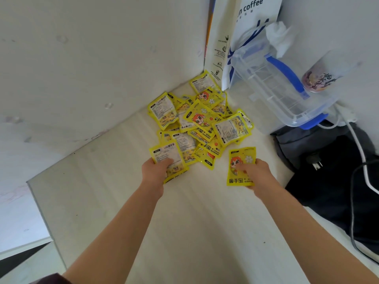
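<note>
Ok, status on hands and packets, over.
Left hand grips back-up packet at pile edge. Right hand pinches face-up packet, apart from pile. Nothing in the way; box sits back right.

One wide-angle head-worn camera looks forward and steeply down, close over the white tabletop (205,218); the yellow packets (202,119) sit near centre, a clear box (283,99) toward 2 o'clock.

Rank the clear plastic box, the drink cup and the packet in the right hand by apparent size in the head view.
1. The clear plastic box, clearly largest.
2. The drink cup and packet in the right hand look about alike; the hand hides part of the packet, so unranked.
</note>
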Demonstrator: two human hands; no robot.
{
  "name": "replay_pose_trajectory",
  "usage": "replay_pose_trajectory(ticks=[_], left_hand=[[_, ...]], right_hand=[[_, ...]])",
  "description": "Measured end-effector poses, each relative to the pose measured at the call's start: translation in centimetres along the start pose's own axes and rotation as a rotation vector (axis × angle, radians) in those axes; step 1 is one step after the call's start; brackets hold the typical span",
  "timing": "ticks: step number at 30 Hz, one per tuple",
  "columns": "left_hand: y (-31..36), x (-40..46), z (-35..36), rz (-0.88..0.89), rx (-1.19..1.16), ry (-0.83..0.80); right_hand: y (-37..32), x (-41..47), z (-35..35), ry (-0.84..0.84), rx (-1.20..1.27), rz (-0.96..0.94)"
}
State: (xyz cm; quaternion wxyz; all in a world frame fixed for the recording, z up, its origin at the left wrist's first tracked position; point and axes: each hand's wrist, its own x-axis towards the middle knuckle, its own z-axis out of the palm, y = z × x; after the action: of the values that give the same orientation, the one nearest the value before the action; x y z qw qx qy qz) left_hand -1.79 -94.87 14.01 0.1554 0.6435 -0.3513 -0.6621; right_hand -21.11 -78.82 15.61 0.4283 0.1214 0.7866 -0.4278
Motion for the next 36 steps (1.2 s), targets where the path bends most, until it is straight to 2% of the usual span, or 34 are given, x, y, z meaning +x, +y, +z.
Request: replay_pose_trajectory(ticks=[7,16,26,32,36], left_hand=[[2.4,1.6,3.1,0.069,0.085,0.033],[2.6,2.1,5.3,0.099,0.186,0.125],[2.8,1.5,5.3,0.08,0.075,0.077],[3.1,1.9,3.1,0.045,-0.029,0.1],[3.4,2.5,1.4,0.034,-0.061,0.113]], right_hand=[[-6.2,3.6,1.6,-0.014,0.226,0.059],[-8.4,6.4,3.3,0.015,0.332,0.129],[-8.9,7.3,3.6,-0.03,0.363,0.204],[-9.0,7.4,3.3,0.031,0.239,0.231],[-8.7,7.1,2.8,0.004,0.22,0.239]])
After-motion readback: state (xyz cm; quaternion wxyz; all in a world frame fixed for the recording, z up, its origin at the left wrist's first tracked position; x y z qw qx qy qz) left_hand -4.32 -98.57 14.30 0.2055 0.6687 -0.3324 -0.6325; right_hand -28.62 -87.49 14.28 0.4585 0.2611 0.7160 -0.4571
